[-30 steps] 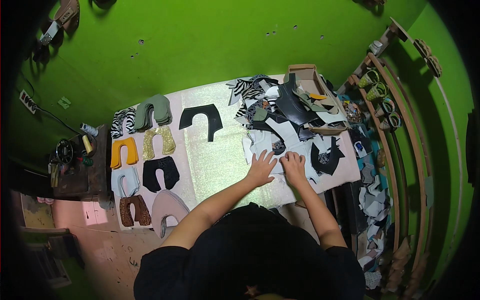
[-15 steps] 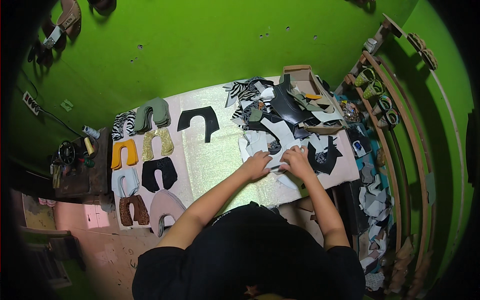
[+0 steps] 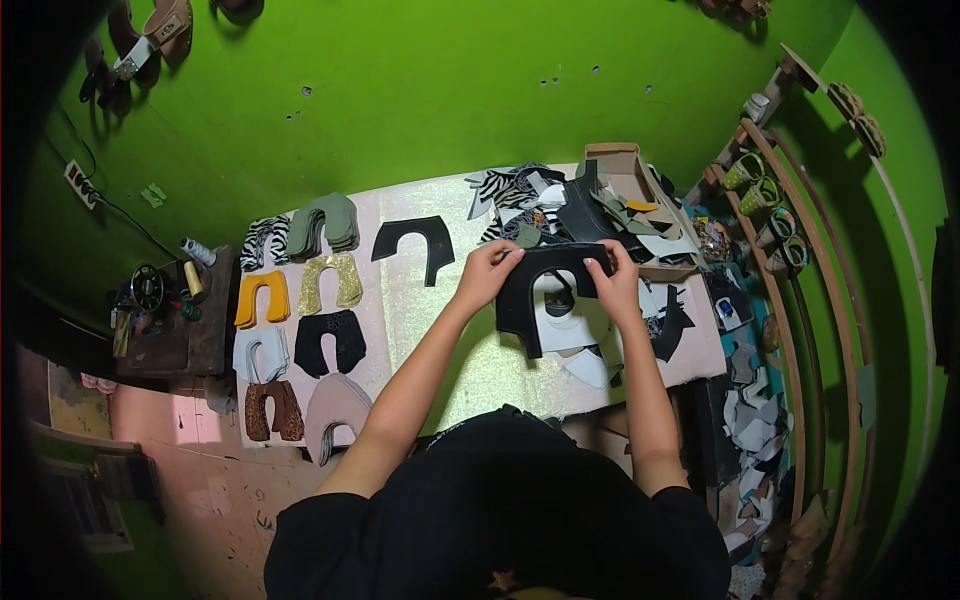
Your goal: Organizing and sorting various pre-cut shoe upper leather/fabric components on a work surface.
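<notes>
Between my two hands a black U-shaped cut piece [image 3: 517, 300] is held up by its upper edge, its legs hanging toward me. My left hand [image 3: 488, 270] pinches the upper left corner, and my right hand [image 3: 616, 275] grips the upper right side. Behind it lies a heap of cut scraps, with white pieces [image 3: 565, 328] showing through its opening and a large black sheet [image 3: 588, 212] on top. Another black U-shaped piece [image 3: 436, 240] lies flat on the table, left of my hands.
Stacks of U-shaped pieces line the table's left side: green [image 3: 322, 225], zebra, orange [image 3: 262, 298], gold, white, black [image 3: 331, 343], leopard and pink [image 3: 335, 412]. A cardboard box [image 3: 612, 160] of scraps stands at the back right. A sewing machine [image 3: 147, 288] is left; a wooden rack [image 3: 800, 300] right.
My hands have come up and away from the white scraps on the table. They now hold a black U-shaped piece in the air. The view has shifted slightly.
</notes>
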The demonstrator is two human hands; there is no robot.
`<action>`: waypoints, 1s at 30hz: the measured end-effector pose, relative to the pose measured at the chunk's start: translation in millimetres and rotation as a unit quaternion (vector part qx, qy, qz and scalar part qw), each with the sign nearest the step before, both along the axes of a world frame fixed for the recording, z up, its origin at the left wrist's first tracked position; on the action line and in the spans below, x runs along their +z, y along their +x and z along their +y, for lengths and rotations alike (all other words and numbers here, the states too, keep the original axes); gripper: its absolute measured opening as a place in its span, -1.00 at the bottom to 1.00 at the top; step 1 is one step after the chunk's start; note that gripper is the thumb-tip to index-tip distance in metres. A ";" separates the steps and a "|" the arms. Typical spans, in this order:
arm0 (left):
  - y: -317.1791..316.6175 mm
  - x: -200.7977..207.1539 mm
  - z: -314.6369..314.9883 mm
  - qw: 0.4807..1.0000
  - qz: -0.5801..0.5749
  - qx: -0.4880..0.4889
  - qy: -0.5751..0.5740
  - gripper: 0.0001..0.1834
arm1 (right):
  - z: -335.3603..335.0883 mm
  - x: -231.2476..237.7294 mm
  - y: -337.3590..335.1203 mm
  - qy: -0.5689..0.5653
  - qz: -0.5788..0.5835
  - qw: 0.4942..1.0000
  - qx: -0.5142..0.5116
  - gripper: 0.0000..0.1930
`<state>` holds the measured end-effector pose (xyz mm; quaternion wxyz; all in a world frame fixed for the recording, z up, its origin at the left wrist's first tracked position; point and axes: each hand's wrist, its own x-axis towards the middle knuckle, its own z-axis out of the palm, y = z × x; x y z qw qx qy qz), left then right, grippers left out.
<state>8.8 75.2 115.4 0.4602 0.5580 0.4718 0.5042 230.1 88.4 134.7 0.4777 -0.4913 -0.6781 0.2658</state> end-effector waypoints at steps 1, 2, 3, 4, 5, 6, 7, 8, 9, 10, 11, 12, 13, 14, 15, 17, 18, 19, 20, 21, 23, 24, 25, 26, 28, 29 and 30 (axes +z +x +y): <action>-4.3 -0.2 0.8 0.995 -0.090 -0.018 -0.046 -0.76 | 2.7 -0.5 -7.3 -0.013 0.069 0.997 0.016 -0.81; -9.7 -0.9 0.0 0.995 -0.090 -0.014 -0.045 -0.76 | 4.8 -0.9 -15.0 -0.040 0.123 0.991 0.027 -0.81; -16.4 -5.8 -3.3 0.989 -0.108 -0.046 -0.087 -0.73 | 7.9 -4.3 -20.9 -0.042 0.124 0.991 0.032 -0.81; -23.7 -11.2 -7.5 0.981 -0.127 -0.078 -0.126 -0.70 | 11.5 -9.4 -26.8 -0.054 0.152 0.986 0.031 -0.80; -32.0 -21.9 -10.3 0.987 -0.067 -0.065 -0.131 -0.71 | 16.2 -15.7 -32.7 -0.067 0.179 0.981 0.031 -0.80; -34.2 -27.9 -14.4 0.985 -0.068 -0.052 -0.147 -0.71 | 23.0 -28.9 -32.0 -0.071 0.158 0.985 0.022 -0.77; -41.9 -33.5 -20.6 0.984 -0.068 -0.032 -0.162 -0.71 | 26.5 -36.2 -41.2 -0.071 0.160 0.984 0.031 -0.77; -53.7 -52.1 -19.9 0.980 -0.085 -0.035 -0.179 -0.71 | 29.4 -43.4 -50.5 -0.108 0.207 0.972 0.017 -0.74; -61.7 -52.8 -24.1 0.980 -0.084 -0.029 -0.179 -0.71 | 30.4 -48.9 -58.2 -0.147 0.252 0.957 0.000 -0.71; -69.5 -53.0 -26.8 0.977 -0.086 0.013 -0.195 -0.74 | 32.5 -53.4 -64.8 -0.202 0.255 0.946 0.002 -0.66; -78.0 -52.7 -27.6 0.972 -0.087 0.054 -0.210 -0.77 | 34.7 -58.7 -73.8 -0.227 0.231 0.946 0.009 -0.70; -89.4 -57.2 -28.1 0.969 -0.090 0.090 -0.214 -0.79 | 37.7 -63.5 -85.6 -0.256 0.205 0.944 0.036 -0.72; -102.2 -61.2 -26.4 0.964 -0.092 0.114 -0.220 -0.79 | 42.7 -67.9 -97.7 -0.283 0.178 0.941 0.063 -0.74; -115.4 -65.1 -23.8 0.963 -0.085 0.128 -0.221 -0.79 | 47.7 -72.5 -110.4 -0.358 0.159 0.918 0.067 -0.81; -131.0 -71.8 -23.1 0.960 -0.078 0.146 -0.224 -0.78 | 50.2 -73.9 -127.1 -0.358 0.110 0.924 0.082 -0.89; -155.6 -90.3 -12.1 0.963 -0.039 0.182 -0.196 -0.76 | 68.7 -102.8 -149.4 -0.243 -0.020 0.965 0.100 -0.91; -165.5 -94.9 -8.9 0.961 0.001 0.217 -0.172 -0.74 | 73.2 -105.7 -165.8 -0.244 -0.027 0.965 0.094 -0.92; -173.0 -96.9 -7.7 0.959 0.019 0.254 -0.124 -0.67 | 77.1 -108.4 -182.5 -0.244 -0.033 0.965 0.087 -0.92; -184.3 -103.8 -2.0 0.952 0.036 0.278 -0.120 -0.65 | 82.6 -109.9 -196.5 -0.238 -0.050 0.966 0.084 -0.89; -198.7 -115.7 3.5 0.945 0.053 0.301 -0.116 -0.63 | 91.3 -121.7 -209.2 -0.237 -0.051 0.966 0.091 -0.89; -204.4 -126.9 27.4 0.945 0.056 0.298 -0.122 -0.61 | 122.6 -159.8 -216.3 -0.296 0.006 0.953 0.064 -0.70; -213.2 -134.4 32.1 0.939 0.063 0.310 -0.133 -0.59 | 127.2 -166.8 -227.3 -0.298 0.012 0.953 0.054 -0.66; -223.8 -143.2 31.9 0.936 0.064 0.320 -0.133 -0.59 | 126.1 -165.8 -239.8 -0.299 0.011 0.952 0.065 -0.66; -232.8 -151.9 30.9 0.931 0.134 0.330 -0.084 -0.56 | 123.9 -164.7 -249.9 -0.266 -0.021 0.962 0.063 -0.64; -233.3 -150.7 33.4 0.921 0.225 0.303 -0.102 -0.43 | 121.3 -155.4 -252.6 -0.262 -0.103 0.957 0.065 -0.62; -225.8 -144.9 36.9 0.923 0.221 0.298 -0.105 -0.43 | 122.2 -160.1 -250.1 -0.265 -0.107 0.956 0.061 -0.62; -222.7 -141.2 36.0 0.903 0.296 0.283 -0.134 -0.40 | 118.5 -158.9 -250.7 -0.230 -0.134 0.962 0.061 -0.61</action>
